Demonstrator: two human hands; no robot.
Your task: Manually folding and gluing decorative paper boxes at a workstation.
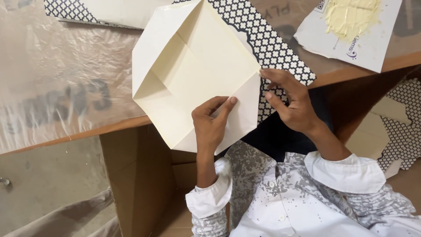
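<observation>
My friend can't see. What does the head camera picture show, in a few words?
Two hands fold a cream paper envelope on a plastic-covered table: the left hand presses its lower flap, the right hand pinches its right corner. Black-and-white patterned paper lies underneath, and a card smeared with yellowish paste sits at top right.

A cream envelope, flaps open and diamond-shaped, lies at the worktop's near edge. At the top right corner sits a white printed card smeared with pale yellow paste, bearing a small square code. An open brown cardboard box stands below the worktop, possibly on the floor.
</observation>
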